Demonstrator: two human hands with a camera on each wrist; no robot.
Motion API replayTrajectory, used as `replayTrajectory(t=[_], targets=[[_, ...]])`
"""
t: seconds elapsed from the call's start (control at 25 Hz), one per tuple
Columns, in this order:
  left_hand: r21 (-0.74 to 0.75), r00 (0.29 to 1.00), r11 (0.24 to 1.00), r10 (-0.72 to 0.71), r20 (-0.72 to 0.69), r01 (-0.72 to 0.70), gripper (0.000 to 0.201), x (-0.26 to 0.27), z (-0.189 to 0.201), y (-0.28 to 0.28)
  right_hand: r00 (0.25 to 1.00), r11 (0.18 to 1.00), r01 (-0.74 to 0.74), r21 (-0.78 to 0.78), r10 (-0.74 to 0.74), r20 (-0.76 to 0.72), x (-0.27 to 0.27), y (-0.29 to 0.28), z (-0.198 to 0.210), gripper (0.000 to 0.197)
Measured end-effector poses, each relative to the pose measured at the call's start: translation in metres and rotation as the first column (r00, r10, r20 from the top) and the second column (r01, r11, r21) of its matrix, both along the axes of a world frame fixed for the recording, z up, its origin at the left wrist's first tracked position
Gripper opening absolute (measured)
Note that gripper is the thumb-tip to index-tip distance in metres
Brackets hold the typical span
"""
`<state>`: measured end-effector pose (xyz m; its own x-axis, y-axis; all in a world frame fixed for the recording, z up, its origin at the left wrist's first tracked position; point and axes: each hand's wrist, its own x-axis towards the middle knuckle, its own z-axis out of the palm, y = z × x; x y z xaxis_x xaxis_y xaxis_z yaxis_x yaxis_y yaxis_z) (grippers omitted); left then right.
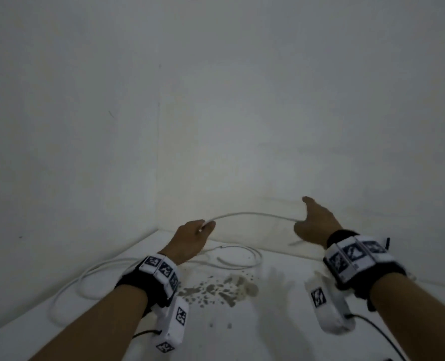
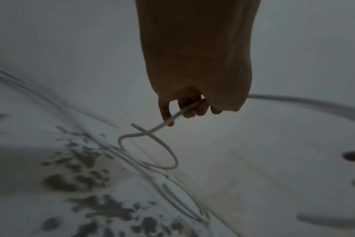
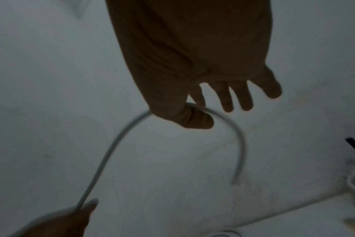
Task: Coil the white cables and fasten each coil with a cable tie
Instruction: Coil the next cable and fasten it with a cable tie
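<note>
White corner tabletop (image 1: 242, 321), left hand (image 1: 190, 241), right hand (image 1: 316, 225), white cable (image 1: 250, 214) between

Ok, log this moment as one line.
left hand: grips thin white cable | right hand: cable between thumb and forefinger, other fingers straight | coil: not formed
</note>
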<state>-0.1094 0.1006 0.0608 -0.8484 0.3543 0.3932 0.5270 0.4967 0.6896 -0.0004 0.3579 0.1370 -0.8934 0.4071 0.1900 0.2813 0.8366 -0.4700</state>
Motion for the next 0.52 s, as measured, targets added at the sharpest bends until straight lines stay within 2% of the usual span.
replayTrajectory(t=[0.04, 0.08, 0.12, 0.16, 0.24, 0.28, 0.32, 0.36, 0.44, 0.52], targets=[[-0.044, 0.998, 0.998, -0.037, -0.05, 0.035, 0.039, 0.001, 0.009, 0.016, 0.996, 0.994, -0.084, 0.07, 0.082, 0.032, 0.003, -0.006, -0.004, 0.093], [-0.086, 0.99, 0.993, -0.092, -0.103, 0.083, 0.037, 0.004, 0.019, 0.033, 0.981, 0.972, -0.193, 0.134, 0.186, 0.065, 0.007, -0.016, -0.005, 0.098], [-0.137, 0.979, 0.983, -0.144, -0.146, 0.124, 0.035, 0.008, 0.024, 0.048, 0.952, 0.935, -0.301, 0.187, 0.283, 0.117, 0.008, -0.026, -0.007, 0.093], [-0.181, 0.968, 0.972, -0.182, -0.173, 0.151, 0.03, 0.012, 0.028, 0.06, 0.92, 0.906, -0.387, 0.174, 0.365, 0.145, 0.006, -0.037, -0.01, 0.076], [-0.214, 0.964, 0.965, -0.194, -0.183, 0.153, 0.022, 0.016, 0.027, 0.074, 0.902, 0.903, -0.428, -0.05, 0.43, 0.045, 0.004, -0.05, -0.012, 0.033], [-0.189, 0.968, 0.972, -0.171, -0.183, 0.136, 0.018, 0.015, 0.024, 0.075, 0.916, 0.905, -0.402, -0.137, 0.397, -0.061, 0.002, -0.05, -0.01, 0.018], [-0.145, 0.974, 0.984, -0.129, -0.187, 0.103, 0.015, 0.011, 0.02, 0.069, 0.923, 0.911, -0.373, -0.173, 0.347, -0.163, 0.0, -0.045, -0.008, 0.014], [-0.108, 0.981, 0.993, -0.069, -0.184, 0.049, 0.014, 0.005, 0.015, 0.059, 0.92, 0.919, -0.336, -0.205, 0.273, -0.282, -0.002, -0.037, -0.003, 0.02], [-0.083, 0.991, 0.993, 0.073, -0.11, -0.082, 0.017, -0.009, 0.002, 0.035, 0.834, 0.904, -0.295, -0.31, 0.085, -0.545, -0.001, -0.017, 0.009, 0.026], [-0.015, 0.977, 0.985, 0.171, 0.129, -0.17, 0.029, -0.02, -0.009, 0.012, 0.702, 0.859, -0.29, -0.422, -0.109, -0.704, 0.005, 0.001, 0.021, 0.023]])
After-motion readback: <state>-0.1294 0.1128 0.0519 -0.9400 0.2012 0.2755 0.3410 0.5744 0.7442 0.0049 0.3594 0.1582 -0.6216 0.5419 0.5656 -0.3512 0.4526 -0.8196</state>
